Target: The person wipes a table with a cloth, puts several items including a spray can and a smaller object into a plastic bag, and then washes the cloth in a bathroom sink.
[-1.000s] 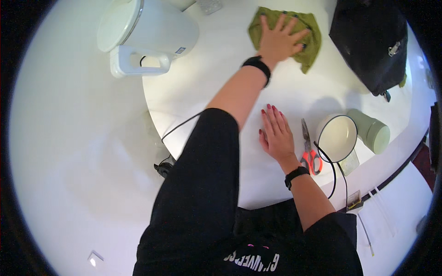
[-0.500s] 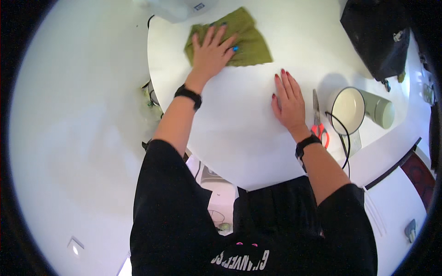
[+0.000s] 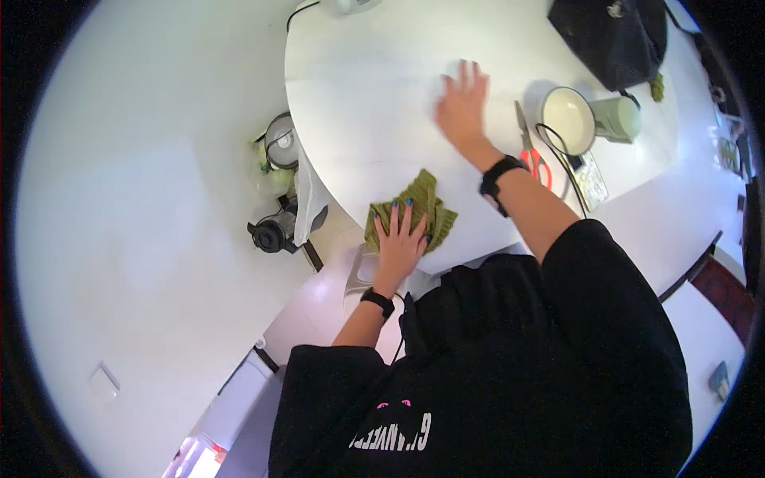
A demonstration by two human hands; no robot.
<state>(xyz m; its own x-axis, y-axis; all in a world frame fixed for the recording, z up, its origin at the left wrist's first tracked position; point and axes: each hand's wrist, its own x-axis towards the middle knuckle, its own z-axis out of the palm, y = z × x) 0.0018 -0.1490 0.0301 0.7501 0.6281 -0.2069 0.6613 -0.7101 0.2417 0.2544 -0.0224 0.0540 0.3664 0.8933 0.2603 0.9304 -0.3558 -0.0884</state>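
My left hand [image 3: 401, 243] lies with spread fingers on a crumpled olive-green cloth [image 3: 418, 195] at the near edge of the white table [image 3: 358, 119]. The cloth is bunched under the palm and fingertips. Over the middle of the table is my right hand [image 3: 462, 111], a little blurred, its fingers stretched out and nothing in them. To its right lie scissors [image 3: 527, 147] with red handles, beside a white bowl [image 3: 568, 121] with a dark rim.
A pale green cup [image 3: 617, 119] lies on its side by the bowl. A black cable [image 3: 567, 169] loops past a phone-like flat item [image 3: 591, 185]. At the far right sits a black bag [image 3: 613, 40]. Left of the table, beside the wall, stands a dark jug-like appliance [image 3: 271, 235].
My left hand has drawn the cloth from the far side to the near edge, bunching it. My right hand has lifted or slid farther in and leftward. The view has shifted.
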